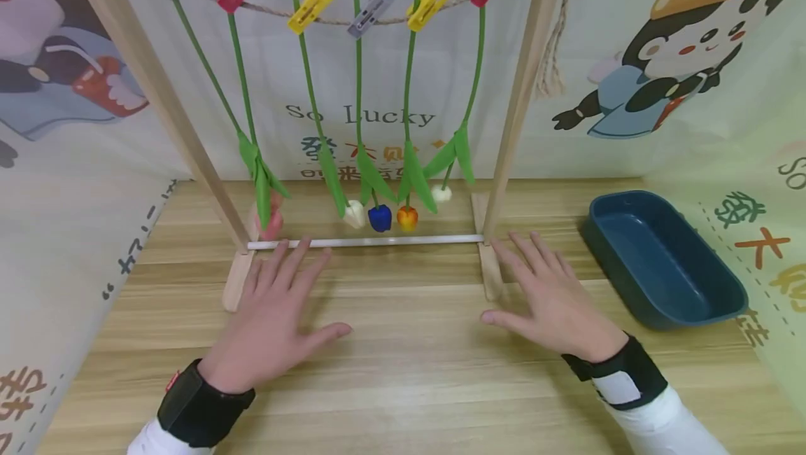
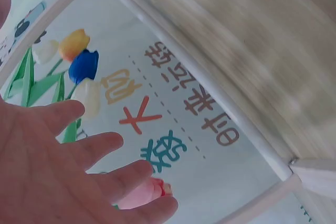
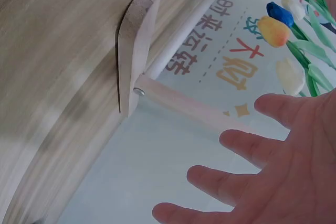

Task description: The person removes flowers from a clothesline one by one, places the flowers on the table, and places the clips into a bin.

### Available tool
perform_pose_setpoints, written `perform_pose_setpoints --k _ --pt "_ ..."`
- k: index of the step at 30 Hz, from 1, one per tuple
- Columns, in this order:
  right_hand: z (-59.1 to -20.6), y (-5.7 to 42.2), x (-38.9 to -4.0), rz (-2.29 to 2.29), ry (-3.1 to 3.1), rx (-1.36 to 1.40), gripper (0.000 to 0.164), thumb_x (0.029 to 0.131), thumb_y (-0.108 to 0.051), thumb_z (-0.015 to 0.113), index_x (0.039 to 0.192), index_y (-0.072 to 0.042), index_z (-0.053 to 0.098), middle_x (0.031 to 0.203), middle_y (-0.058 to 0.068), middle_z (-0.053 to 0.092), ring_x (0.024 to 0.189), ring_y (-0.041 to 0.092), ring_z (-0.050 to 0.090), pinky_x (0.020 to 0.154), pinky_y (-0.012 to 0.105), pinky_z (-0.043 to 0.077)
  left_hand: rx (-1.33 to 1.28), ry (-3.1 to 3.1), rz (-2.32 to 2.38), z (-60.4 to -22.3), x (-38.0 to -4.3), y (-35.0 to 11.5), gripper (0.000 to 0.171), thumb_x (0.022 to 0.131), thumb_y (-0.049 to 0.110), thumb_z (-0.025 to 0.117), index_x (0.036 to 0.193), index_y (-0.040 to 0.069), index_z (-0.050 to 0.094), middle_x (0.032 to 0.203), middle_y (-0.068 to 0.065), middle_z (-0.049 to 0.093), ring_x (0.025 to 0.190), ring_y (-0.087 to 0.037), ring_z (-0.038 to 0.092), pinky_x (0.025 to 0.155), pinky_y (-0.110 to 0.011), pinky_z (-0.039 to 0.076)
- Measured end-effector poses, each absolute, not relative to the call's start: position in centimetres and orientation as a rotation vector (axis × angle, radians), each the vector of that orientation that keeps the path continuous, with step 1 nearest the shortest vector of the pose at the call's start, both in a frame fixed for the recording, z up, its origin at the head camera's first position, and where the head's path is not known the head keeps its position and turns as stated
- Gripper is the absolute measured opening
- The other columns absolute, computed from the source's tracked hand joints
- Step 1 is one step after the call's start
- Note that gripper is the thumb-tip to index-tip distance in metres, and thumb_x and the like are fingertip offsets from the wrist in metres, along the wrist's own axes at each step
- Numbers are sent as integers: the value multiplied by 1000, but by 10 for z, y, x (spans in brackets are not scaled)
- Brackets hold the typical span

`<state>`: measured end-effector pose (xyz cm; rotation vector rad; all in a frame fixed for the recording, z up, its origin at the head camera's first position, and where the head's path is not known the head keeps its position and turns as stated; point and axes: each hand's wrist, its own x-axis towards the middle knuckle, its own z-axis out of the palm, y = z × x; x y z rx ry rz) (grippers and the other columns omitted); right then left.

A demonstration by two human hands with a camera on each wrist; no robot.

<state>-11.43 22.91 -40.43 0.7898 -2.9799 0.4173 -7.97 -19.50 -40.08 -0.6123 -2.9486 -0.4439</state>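
My left hand (image 1: 267, 325) is spread over the table with straight fingers, its fingertips overlapping the white rod (image 1: 390, 241) at the frame's left end in the head view. The right hand (image 1: 550, 297) is spread too, beside the right foot (image 1: 490, 271) of the wooden frame (image 1: 527, 84). Neither holds anything. Tulips hang heads down from a twine (image 1: 267, 9), held by clothespins such as a yellow one (image 1: 315, 1). Among the blooms are a blue tulip (image 1: 380, 218), an orange tulip (image 1: 407, 218), white tulips (image 1: 355, 214) and pink (image 1: 272, 224) at the left, partly hidden by leaves.
A dark blue basin (image 1: 667, 259) stands on the wood-grain table (image 1: 403, 371), right of my right hand. Printed cloth (image 1: 567, 154) with cartoon figures and lettering lines the back and both sides. A loose twine end (image 1: 554, 56) hangs at the right post.
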Motion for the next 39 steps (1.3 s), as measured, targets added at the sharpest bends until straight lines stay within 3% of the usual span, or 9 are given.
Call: perform_pose_setpoints --k 5,12,17,22,27,39 --pt "-400 235 -113 458 -2981 767 103 92 -70 70 169 -18 27 171 23 23 154 56 19 112 83 26 -601 -2848 -481 -394 -77 -205 100 90 70 73 165 13 38 167 -24 33 153 -50 27 117 -74 24" --pt "-391 241 -109 494 -2970 742 101 94 -64 73 169 -16 25 171 25 23 153 58 21 113 80 27 -594 -2654 -561 -383 -76 -223 85 87 50 86 150 2 55 146 -22 57 131 -44 56 103 -67 47" --pt "-387 245 -106 502 -2969 728 101 95 -62 72 170 -16 23 171 24 22 153 57 21 111 82 28 -460 -2620 -633 -374 -77 -238 77 90 40 86 147 -2 57 139 -25 62 124 -46 60 99 -66 49" --pt "-387 248 -103 477 -2960 710 100 95 -62 72 170 -15 24 170 25 25 153 56 24 111 80 32 -267 -2579 -764 -368 -83 -253 59 100 33 77 140 -7 60 133 -31 63 119 -51 60 95 -69 48" --pt "-389 251 -100 467 -2958 697 100 95 -62 72 170 -16 24 170 25 26 152 55 26 110 79 34 -106 -2516 -875 -372 -98 -269 53 106 25 68 143 -10 54 136 -35 58 118 -53 58 90 -69 48" --pt "-394 253 -96 455 -2972 693 99 96 -64 70 169 -15 25 169 25 26 151 55 28 107 79 37 -10 -2553 -1024 -389 -142 -304 60 108 15 63 162 3 39 149 -28 52 124 -50 62 95 -62 54"
